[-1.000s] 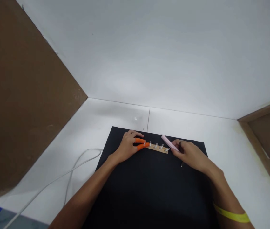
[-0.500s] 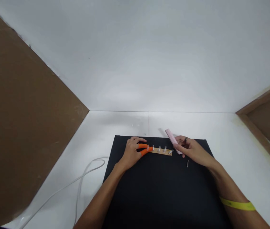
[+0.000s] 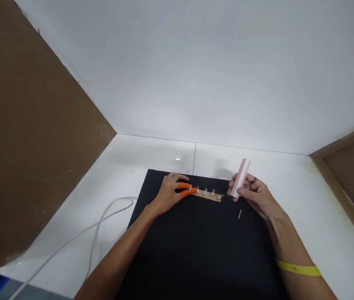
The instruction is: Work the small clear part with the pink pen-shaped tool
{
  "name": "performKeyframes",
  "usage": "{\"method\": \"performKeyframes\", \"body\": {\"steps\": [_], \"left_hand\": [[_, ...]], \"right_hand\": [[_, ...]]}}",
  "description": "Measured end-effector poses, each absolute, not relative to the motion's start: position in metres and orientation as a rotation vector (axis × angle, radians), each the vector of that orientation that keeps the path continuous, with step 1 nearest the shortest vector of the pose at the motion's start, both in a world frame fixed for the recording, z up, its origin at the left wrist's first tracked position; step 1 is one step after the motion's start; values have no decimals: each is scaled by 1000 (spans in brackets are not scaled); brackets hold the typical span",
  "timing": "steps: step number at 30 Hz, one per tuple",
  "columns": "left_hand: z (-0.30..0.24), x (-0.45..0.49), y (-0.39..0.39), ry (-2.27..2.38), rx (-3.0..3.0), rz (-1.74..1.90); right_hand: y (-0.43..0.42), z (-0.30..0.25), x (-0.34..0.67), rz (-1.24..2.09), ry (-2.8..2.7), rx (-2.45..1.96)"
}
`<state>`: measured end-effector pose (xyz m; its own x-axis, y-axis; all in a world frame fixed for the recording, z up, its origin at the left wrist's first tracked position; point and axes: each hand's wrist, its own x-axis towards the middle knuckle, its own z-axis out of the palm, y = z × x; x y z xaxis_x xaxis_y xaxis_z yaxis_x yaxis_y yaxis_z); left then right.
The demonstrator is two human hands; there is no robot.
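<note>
Left hand (image 3: 167, 193) pinches a peg (image 3: 190, 188) on a wooden strip (image 3: 208, 196); right hand (image 3: 256, 196) pinches a pink tube (image 3: 240, 178). A metal pin (image 3: 240, 214) lies at six o'clock.

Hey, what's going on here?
A person is working bare-handed over a black mat. The left hand, two fingers in orange cots, is at the end of a tan strip set with small metal pegs. The right hand holds a pink stick nearly upright. A small metal pin lies on the mat below it.
</note>
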<state>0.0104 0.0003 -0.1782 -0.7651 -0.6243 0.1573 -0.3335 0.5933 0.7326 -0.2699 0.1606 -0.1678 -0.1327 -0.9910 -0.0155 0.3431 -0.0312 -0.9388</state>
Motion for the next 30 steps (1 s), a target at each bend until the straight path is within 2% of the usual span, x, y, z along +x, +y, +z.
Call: {"method": "performKeyframes", "body": {"steps": [4, 9, 15, 30], "left_hand": [[-165, 1, -1, -2272, 740, -965], [-117, -27, -7, -2204, 586, -815], [-63, -57, -5, -2133, 362, -1017], [-60, -71, -1, -2000, 295, -1202]], "right_hand": [[151, -152, -256, -1640, 931, -892], [136, -115, -245, -1764, 1016, -1065], [121, -76, -239, -1939, 906, -1214], [120, -63, -231, -2005, 1016, -1261]]}}
